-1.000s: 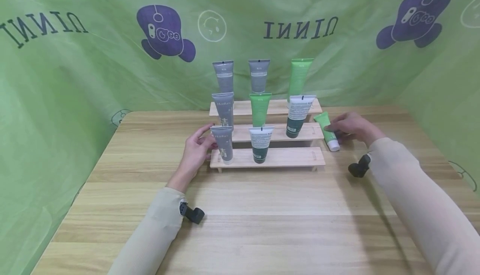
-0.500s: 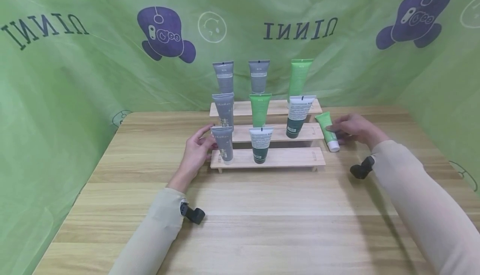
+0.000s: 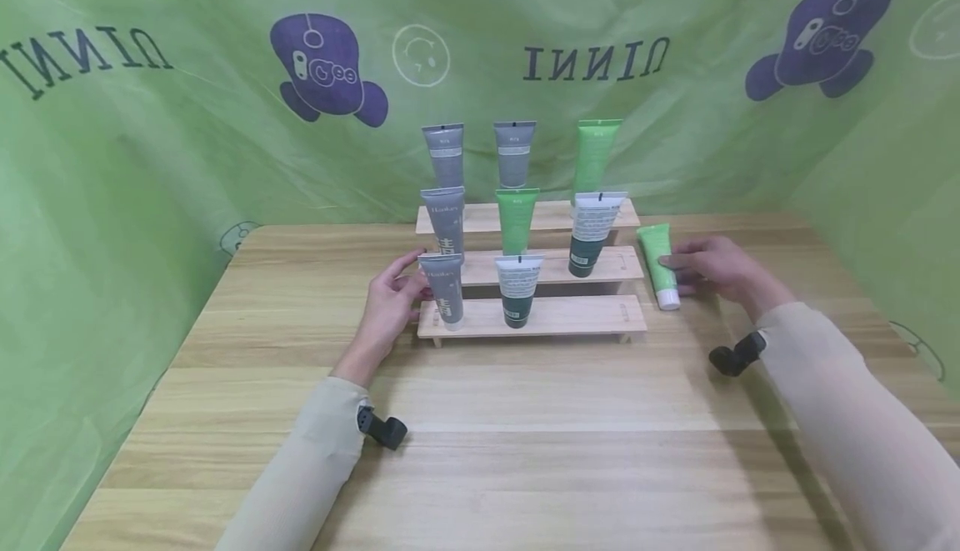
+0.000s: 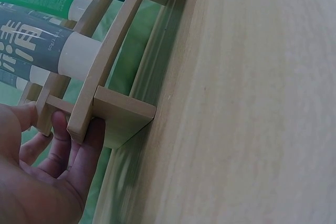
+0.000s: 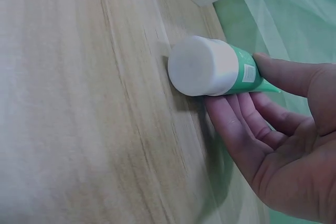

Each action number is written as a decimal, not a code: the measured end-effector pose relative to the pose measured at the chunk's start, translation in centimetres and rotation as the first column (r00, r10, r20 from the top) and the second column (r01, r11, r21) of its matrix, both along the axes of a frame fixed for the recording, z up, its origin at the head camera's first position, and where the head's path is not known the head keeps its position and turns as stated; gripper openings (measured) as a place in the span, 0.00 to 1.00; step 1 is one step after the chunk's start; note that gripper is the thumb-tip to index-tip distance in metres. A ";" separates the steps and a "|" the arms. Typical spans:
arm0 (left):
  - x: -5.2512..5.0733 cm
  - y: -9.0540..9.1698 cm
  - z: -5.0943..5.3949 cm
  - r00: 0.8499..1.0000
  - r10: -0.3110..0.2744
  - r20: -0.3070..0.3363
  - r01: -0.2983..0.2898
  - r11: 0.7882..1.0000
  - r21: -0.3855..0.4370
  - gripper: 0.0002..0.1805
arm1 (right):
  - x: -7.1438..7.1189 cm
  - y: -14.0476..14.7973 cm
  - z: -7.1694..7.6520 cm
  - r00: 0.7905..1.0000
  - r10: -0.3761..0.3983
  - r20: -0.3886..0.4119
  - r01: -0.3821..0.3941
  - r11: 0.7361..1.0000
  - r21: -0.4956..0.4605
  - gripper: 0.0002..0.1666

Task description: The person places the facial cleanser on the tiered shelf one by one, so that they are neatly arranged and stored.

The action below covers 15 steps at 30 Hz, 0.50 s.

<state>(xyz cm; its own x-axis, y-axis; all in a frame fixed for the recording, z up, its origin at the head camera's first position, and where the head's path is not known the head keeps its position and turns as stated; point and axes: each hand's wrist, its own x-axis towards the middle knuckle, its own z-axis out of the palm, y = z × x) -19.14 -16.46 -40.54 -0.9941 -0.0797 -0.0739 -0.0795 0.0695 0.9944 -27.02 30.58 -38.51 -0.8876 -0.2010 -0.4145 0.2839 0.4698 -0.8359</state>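
My right hand (image 3: 716,267) pinches a light green squeeze tube (image 3: 657,255) between thumb and fingers, right of a tiered wooden rack (image 3: 577,314). In the right wrist view its white cap (image 5: 197,66) faces the camera, close over the table. At the rack's left end, my left hand (image 3: 386,305) holds the wooden edge; the left wrist view shows curled fingers against the front shelf end (image 4: 81,127). Beside that hand stands a grey tube (image 3: 447,297) on the front shelf, with a white and dark green tube (image 3: 517,288) to its right.
The middle shelf bears a grey tube (image 3: 447,222), a green tube (image 3: 516,222) and a white and dark green tube (image 3: 592,230). Two grey tubes and a green tube (image 3: 595,155) stand at the back. A green printed cloth (image 3: 480,1) hangs behind the wooden table (image 3: 510,451).
My right hand has shifted slightly right and nearer with the green tube, which now lies farther from the rack and has turned a little. The left hand stays at the rack.
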 end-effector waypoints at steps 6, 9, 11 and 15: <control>0.1 -0.1 0.0 1.000 0.006 0.002 -0.006 1.000 0.015 0.27 | 1.1 -0.3 0.2 0.999 0.004 -0.046 -0.003 1.000 0.006 0.47; 0.0 -0.1 -0.1 1.000 0.003 0.001 -0.003 1.000 0.012 0.27 | 1.7 -0.4 0.2 0.997 0.003 -0.083 -0.001 1.000 0.031 0.48; -0.1 -0.1 -0.2 1.000 -0.001 0.002 0.001 1.000 0.008 0.27 | 2.1 -0.4 0.1 0.994 0.001 -0.107 0.003 0.999 0.036 0.48; -0.1 -0.1 -0.1 1.000 -0.001 0.005 0.001 1.000 0.004 0.27 | 3.0 -0.5 0.2 0.990 -0.023 -0.139 0.022 1.000 -0.009 0.45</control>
